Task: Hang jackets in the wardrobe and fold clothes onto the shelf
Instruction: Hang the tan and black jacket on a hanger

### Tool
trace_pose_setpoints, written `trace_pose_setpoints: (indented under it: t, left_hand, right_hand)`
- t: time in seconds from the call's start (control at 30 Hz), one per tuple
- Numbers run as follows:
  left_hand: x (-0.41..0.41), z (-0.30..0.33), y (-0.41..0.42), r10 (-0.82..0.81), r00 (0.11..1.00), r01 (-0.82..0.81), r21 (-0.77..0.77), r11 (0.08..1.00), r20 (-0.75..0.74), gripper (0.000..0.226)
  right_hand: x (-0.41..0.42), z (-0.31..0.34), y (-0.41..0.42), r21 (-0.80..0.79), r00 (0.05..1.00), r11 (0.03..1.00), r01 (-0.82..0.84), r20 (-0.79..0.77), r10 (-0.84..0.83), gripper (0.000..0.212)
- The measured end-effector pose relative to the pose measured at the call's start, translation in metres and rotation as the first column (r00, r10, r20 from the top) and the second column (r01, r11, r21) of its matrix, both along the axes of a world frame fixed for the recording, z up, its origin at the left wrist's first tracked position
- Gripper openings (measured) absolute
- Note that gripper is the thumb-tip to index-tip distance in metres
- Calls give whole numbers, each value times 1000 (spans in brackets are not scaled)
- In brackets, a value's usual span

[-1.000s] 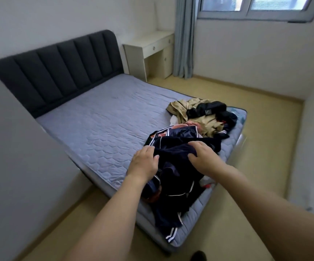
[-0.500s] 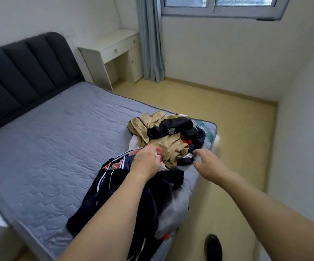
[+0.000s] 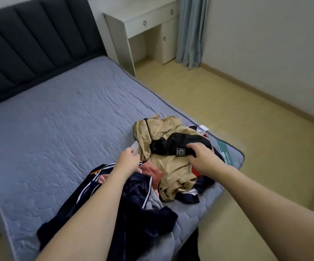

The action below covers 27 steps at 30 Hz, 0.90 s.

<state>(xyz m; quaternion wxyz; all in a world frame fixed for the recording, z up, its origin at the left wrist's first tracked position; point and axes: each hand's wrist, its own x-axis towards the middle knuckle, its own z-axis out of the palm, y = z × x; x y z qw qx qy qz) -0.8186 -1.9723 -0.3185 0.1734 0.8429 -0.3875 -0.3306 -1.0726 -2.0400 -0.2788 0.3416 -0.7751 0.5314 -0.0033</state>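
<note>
Both hands (image 3: pixel 128 159) (image 3: pixel 202 154) over bed-corner clothes pile (image 3: pixel 171 166).

Clothes pile (image 3: pixel 171 166) on grey mattress (image 3: pixel 58 129)

Right hand (image 3: pixel 202 157) now on black garment (image 3: pixel 173 146)

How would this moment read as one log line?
stage: sorting pile | left hand: reaching at tan jacket edge | right hand: on black garment | nothing lifted
</note>
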Motion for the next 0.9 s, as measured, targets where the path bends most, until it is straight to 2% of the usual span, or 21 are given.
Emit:
trace_pose_setpoints:
  t: [0.23,0.33,0.37,0.47,0.5,0.57,0.63,0.7,0.77,0.83,0.9]
  left_hand:
    - [45,-146,-165,308,944,-298,97,950,-120,39]
    - [53,-233,-212,421,885,-406,113,907,-199,18]
    - [56,-262,-226,457,858,-443,112,889,-236,21]
    - [65,-325,-254,583,717,-584,127,802,-382,72]
    - [68,-349,-265,624,673,-637,116,762,-398,82]
    - [71,-383,-283,675,586,-717,101,690,-449,86]
    - [69,-404,-298,696,552,-742,109,661,-459,78]
    - [62,-407,-307,696,589,-737,80,671,-412,59]
    - [45,-390,-310,628,693,-672,-4,740,-354,42]
    - [19,-349,-303,479,816,-536,-112,837,-325,30]
    - [-8,-293,-287,254,934,-297,-149,943,-252,29]
  right_hand:
    - [18,-120,-175,17,983,989,-144,-114,145,57]
    - [27,-200,-239,6,970,980,-199,-141,198,59]
    - [28,-229,-255,-4,965,976,-216,-154,213,61]
    - [25,-305,-288,-2,941,966,-260,-224,253,73]
    - [23,-334,-298,13,926,961,-275,-266,269,77]
    - [18,-380,-312,61,891,953,-298,-341,300,84]
    - [13,-412,-320,102,870,944,-314,-366,329,86]
    - [7,-427,-324,139,854,935,-325,-381,354,84]
    - [6,-424,-325,197,843,927,-320,-388,373,82]
    - [8,-404,-324,218,857,929,-300,-366,362,84]
    - [16,-367,-324,182,897,944,-274,-306,319,90]
